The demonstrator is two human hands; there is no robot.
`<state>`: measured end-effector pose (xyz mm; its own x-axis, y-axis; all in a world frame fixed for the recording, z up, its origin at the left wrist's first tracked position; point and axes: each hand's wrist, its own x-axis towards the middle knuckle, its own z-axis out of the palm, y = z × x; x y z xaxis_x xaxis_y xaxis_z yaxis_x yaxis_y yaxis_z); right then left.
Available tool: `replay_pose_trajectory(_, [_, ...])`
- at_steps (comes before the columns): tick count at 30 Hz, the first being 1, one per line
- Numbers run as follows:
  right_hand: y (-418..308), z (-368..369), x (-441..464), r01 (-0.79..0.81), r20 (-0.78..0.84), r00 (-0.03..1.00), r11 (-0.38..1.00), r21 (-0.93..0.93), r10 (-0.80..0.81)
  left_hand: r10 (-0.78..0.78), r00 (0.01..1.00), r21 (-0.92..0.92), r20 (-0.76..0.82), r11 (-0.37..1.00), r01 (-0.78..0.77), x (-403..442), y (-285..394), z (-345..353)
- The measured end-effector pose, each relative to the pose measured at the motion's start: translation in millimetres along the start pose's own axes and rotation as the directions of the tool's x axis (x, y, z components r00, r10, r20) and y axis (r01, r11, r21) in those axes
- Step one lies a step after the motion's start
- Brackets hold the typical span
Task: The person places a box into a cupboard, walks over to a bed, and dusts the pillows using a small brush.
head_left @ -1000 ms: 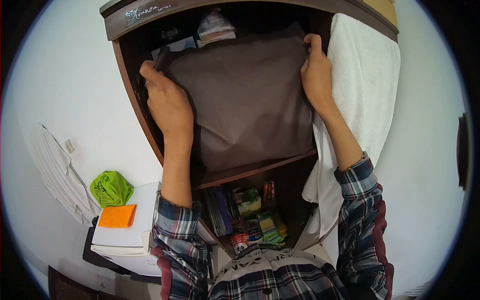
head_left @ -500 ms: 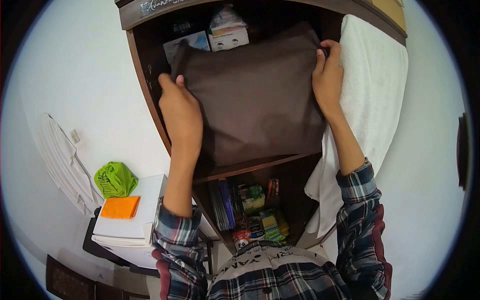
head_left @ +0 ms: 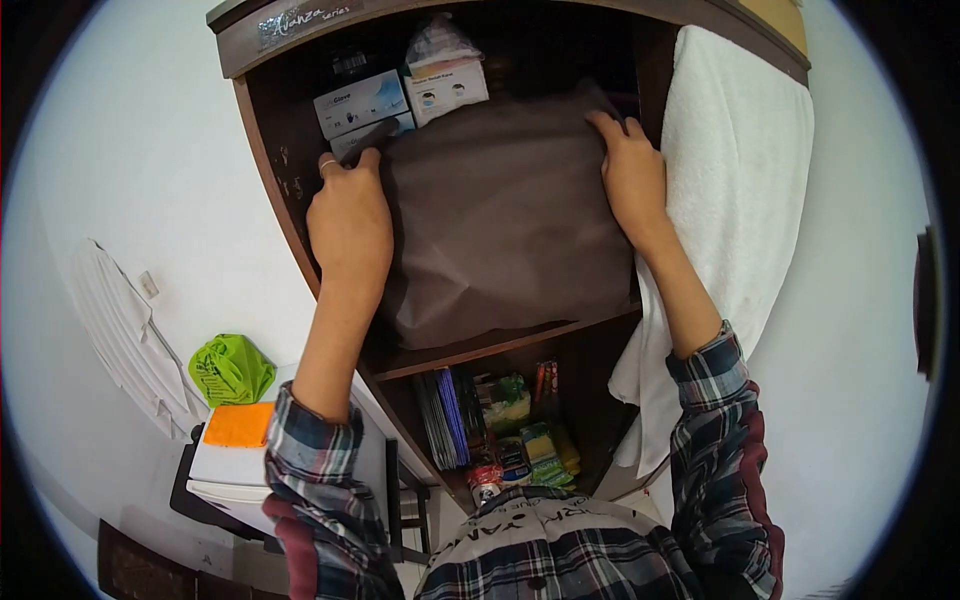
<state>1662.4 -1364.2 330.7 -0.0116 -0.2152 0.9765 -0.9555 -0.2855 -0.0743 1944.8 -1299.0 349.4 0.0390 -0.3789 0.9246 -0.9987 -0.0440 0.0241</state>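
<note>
A large dark brown fabric piece [head_left: 510, 220], shaped like a soft bag or a pillow, stands in the upper compartment of a wooden cabinet. My left hand [head_left: 350, 215] pinches its upper left corner between thumb and fingers; a ring shows on one finger. On the other side, my right hand [head_left: 632, 180] grips the upper right corner. Behind the fabric are a blue-and-white glove box [head_left: 362, 103] and a white box [head_left: 448, 92] with a clear plastic bag [head_left: 443, 42] on top. What lies deeper in the compartment is hidden.
Below the shelf edge [head_left: 510, 345], dark and purple folders [head_left: 447, 420] stand beside several colourful packets [head_left: 540, 450]. A white towel [head_left: 735, 190] hangs at the cabinet's right side. To the left, a green plastic bag [head_left: 230, 370] and an orange cloth [head_left: 238, 426] rest on a white appliance [head_left: 225, 468].
Both hands have shifted left, and the fabric's top edge has sunk. More of the boxes behind it shows now. My right hand has moved inward.
</note>
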Motion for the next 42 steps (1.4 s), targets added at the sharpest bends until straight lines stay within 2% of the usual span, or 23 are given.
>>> replay_pose_trajectory(4, [13, -1, -2, 0.139, 0.25, 0.963, 0.979, -0.15, -0.098, 0.117, 0.974, 0.124, 0.194, 0.982, -0.142, 1, -4, 0])
replay_pose_trajectory(7, [20, -6, 4, 0.163, 0.387, 0.917, 0.976, -0.148, -0.095, 0.183, 0.934, 0.207, 0.307, 0.945, -0.253, 1, -9, 3])
replay_pose_trajectory(10, [25, -1, 21, 0.118, 0.531, 0.847, 0.974, -0.194, 0.003, 0.201, 0.906, 0.242, 0.373, 0.921, -0.304, 6, -10, 7])
replay_pose_trajectory(11, [25, -1, 28, 0.064, 0.638, 0.765, 0.977, -0.203, 0.083, 0.201, 0.897, 0.247, 0.394, 0.917, -0.314, 8, -8, 9])
replay_pose_trajectory(13, [10, -13, 43, -0.042, 0.808, 0.545, 0.97, -0.241, 0.224, 0.131, 0.831, 0.28, 0.541, 0.903, -0.325, 14, 2, 8])
replay_pose_trajectory(17, [15, -6, 49, 0.152, 0.88, 0.451, 0.959, -0.24, 0.148, 0.093, 0.715, 0.305, 0.693, 0.86, -0.408, 23, 11, 14])
replay_pose_trajectory(20, [3, -15, 51, 0.173, 0.916, 0.358, 0.951, -0.256, 0.181, 0.102, 0.628, 0.245, 0.772, 0.864, -0.441, 30, 12, 9])
replay_pose_trajectory(22, [10, -13, 49, 0.33, 0.922, 0.385, 0.927, -0.176, 0.037, 0.103, 0.635, 0.229, 0.765, 0.879, -0.418, 28, 12, 7])
replay_pose_trajectory(24, [23, -6, 45, 0.322, 0.872, 0.488, 0.936, -0.14, -0.038, 0.15, 0.666, 0.169, 0.73, 0.905, -0.389, 25, 6, 3])
replay_pose_trajectory(26, [44, 2, 40, 0.147, 0.75, 0.661, 0.982, -0.115, -0.011, 0.24, 0.715, 0.055, 0.656, 0.93, -0.363, 22, -8, -3])
replay_pose_trajectory(28, [43, -15, 35, 0.155, 0.619, 0.755, 0.976, 0.155, -0.218, 0.444, 0.828, -0.107, 0.344, 0.894, -0.435, 18, -21, -4])
replay_pose_trajectory(29, [41, -26, 31, 0.174, 0.525, 0.795, 0.943, 0.283, -0.304, 0.511, 0.845, -0.175, 0.157, 0.856, -0.486, 16, -26, -5])
replay_pose_trajectory(32, [38, -47, 22, 0.361, 0.496, 0.715, 0.868, 0.342, -0.493, 0.646, 0.723, -0.328, 0.244, 0.756, -0.566, 20, -28, -42])
replay_pose_trajectory(35, [34, -53, 17, 0.367, 0.671, 0.562, 0.873, 0.32, -0.483, 0.68, 0.521, -0.401, 0.516, 0.73, -0.554, 18, -36, -44])
replay_pose_trajectory(38, [23, -45, 24, 0.311, 0.844, 0.454, 0.939, 0.149, -0.284, 0.45, 0.34, -0.199, 0.826, 0.796, -0.571, 16, -23, -24])
replay_pose_trajectory(39, [23, -43, 23, 0.33, 0.843, 0.463, 0.936, 0.124, -0.275, 0.365, 0.286, -0.178, 0.886, 0.837, -0.518, 16, -15, -26])
replay_pose_trajectory(42, [23, -36, 23, 0.361, 0.829, 0.502, 0.931, 0.058, -0.247, 0.375, 0.316, -0.147, 0.872, 0.815, -0.56, 20, -18, -22])
